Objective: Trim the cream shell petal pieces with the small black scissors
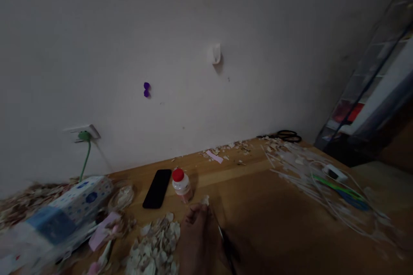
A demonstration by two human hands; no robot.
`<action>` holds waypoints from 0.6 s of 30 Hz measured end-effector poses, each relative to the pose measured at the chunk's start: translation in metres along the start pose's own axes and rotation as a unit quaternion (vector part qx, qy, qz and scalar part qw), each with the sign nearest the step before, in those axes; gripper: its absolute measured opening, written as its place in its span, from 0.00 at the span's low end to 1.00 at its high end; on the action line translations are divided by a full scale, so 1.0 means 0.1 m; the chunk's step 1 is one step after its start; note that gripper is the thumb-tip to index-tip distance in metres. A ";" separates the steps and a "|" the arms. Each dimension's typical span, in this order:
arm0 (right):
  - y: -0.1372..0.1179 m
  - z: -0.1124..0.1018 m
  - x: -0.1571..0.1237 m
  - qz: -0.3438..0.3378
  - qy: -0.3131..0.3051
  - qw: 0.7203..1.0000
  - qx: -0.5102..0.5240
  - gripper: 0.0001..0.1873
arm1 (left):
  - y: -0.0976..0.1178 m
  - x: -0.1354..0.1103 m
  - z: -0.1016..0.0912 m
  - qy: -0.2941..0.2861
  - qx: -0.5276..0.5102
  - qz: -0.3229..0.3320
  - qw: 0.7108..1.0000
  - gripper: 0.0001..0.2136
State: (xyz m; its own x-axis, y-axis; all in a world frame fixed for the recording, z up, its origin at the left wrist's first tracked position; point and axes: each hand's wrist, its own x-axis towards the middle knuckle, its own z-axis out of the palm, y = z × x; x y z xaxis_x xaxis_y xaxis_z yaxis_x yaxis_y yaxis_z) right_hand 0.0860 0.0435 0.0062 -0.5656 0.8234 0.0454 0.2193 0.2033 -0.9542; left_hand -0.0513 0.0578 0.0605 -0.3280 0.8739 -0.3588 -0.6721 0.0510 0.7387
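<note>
My left hand (194,232) is closed, its thumb and forefinger pinching a pale petal-like flake (205,200). My right hand (237,251), dim and blurred at the lower edge, grips a slim dark tool (221,233) with a shiny narrow shaft; its exact kind is unclear. The tool's tip reaches up beside the left fingertips, and I cannot tell whether it touches the flake. A heap of similar pale flakes (155,247) lies just left of my left hand. Beyond the fingers stands a white bottle with a red cap (182,187).
A black phone (157,189) lies left of the bottle. Farther left are a blue-and-white tissue box (77,204) and pink strips (103,231). Black scissors (288,136) rest by the wall. White strips (300,187) and a cable with a white plug (335,172) spread at right.
</note>
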 end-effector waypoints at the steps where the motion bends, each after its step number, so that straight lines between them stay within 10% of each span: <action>1: -0.02 0.00 -0.02 0.029 0.015 0.999 0.001 0.13 | -0.03 0.01 -0.02 -0.005 0.023 0.008 1.000 0.15; 18: -0.29 -0.02 -0.05 0.168 0.081 0.981 0.054 0.07 | -0.20 0.15 -0.27 -0.019 0.123 0.056 0.991 0.12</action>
State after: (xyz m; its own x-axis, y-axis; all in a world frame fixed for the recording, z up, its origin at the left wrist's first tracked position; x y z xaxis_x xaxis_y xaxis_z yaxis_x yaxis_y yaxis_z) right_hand 0.0839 0.0338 0.0345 -0.3405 0.9094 -0.2388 0.2817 -0.1436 -0.9487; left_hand -0.0609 0.0575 0.0255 -0.3629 0.8978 -0.2494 -0.4496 0.0657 0.8908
